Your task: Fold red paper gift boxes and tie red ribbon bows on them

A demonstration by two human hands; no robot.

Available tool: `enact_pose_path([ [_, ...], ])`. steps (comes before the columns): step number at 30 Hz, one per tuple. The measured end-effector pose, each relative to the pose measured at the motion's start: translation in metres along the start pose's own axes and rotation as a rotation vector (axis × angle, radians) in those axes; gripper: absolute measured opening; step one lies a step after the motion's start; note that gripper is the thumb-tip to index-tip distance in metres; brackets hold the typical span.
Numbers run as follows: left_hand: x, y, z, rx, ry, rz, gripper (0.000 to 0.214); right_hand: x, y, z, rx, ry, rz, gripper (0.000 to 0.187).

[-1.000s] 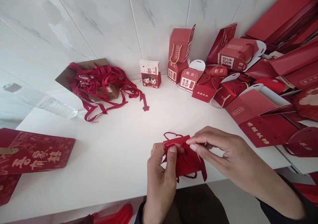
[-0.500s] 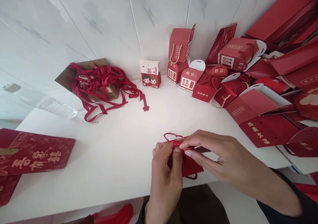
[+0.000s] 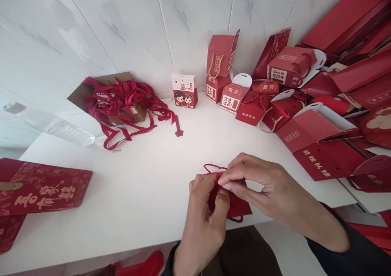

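Note:
At the table's front edge lies a small red gift bag (image 3: pixel 240 204) with dark red cord handles, one looping out at its far side and one at its near side. My left hand (image 3: pixel 207 215) is closed round the bag's left part, thumb on top. With finger and thumb together, my right hand (image 3: pixel 256 182) pinches a narrow strip of red ribbon (image 3: pixel 218 179) over the bag. The fingers cover most of the ribbon, so its shape cannot be made out.
A cardboard box (image 3: pixel 139 112) spills red ribbons (image 3: pixel 128 94) at the back left, beside a plastic bottle (image 3: pixel 70 132). A cartoon-printed box (image 3: pixel 185 94) stands near the wall. Red gift boxes (image 3: pixel 230 98) crowd the right. Large red bags (image 3: pixel 61 190) lie at left.
My right hand has shifted slightly left and its fingertips have drawn closer together over the bag. My left thumb has moved right, and the bag has shifted slightly toward me.

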State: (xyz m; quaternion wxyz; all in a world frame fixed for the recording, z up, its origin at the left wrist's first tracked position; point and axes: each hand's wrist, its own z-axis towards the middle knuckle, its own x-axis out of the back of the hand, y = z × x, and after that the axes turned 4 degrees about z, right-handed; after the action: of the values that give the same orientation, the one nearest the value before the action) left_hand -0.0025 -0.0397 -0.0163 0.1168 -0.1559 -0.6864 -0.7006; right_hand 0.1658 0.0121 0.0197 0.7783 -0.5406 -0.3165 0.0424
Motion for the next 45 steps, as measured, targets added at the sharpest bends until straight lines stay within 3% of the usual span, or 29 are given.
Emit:
enact_pose_path([
  [6, -0.007, -0.004, 0.004, 0.022, 0.165, -0.06, 0.024, 0.005, -0.003, -0.003, -0.175, 0.053, -0.06, 0.006],
  [9, -0.011, -0.008, 0.005, 0.049, 0.216, -0.09, 0.025, 0.007, -0.004, -0.004, -0.32, 0.028, -0.019, 0.016],
  [12, -0.009, -0.008, 0.004, 0.073, 0.191, -0.088, 0.025, 0.006, -0.003, -0.003, -0.393, 0.012, 0.008, 0.021],
  [16, -0.005, -0.008, 0.005, 0.086, 0.148, -0.063, 0.026, 0.004, -0.002, -0.002, -0.375, 0.017, -0.04, 0.012],
  [26, 0.001, -0.007, -0.005, 0.034, -0.014, -0.02, 0.043, 0.003, -0.004, -0.007, -0.174, -0.096, 0.067, 0.011],
  [29, 0.001, -0.007, -0.004, 0.03, -0.044, -0.024, 0.038, 0.002, -0.003, -0.007, -0.137, -0.07, 0.059, 0.01],
  [36, -0.002, -0.009, 0.002, 0.051, 0.005, -0.005, 0.031, -0.001, -0.005, -0.01, -0.225, -0.047, 0.07, 0.01],
  [41, 0.004, -0.001, -0.004, 0.027, -0.113, 0.016, 0.035, -0.016, 0.0, -0.008, -0.206, 0.03, 0.154, 0.01],
  [45, 0.006, -0.001, -0.003, 0.03, -0.144, 0.005, 0.024, -0.016, 0.004, -0.009, -0.217, 0.04, 0.169, 0.015],
])
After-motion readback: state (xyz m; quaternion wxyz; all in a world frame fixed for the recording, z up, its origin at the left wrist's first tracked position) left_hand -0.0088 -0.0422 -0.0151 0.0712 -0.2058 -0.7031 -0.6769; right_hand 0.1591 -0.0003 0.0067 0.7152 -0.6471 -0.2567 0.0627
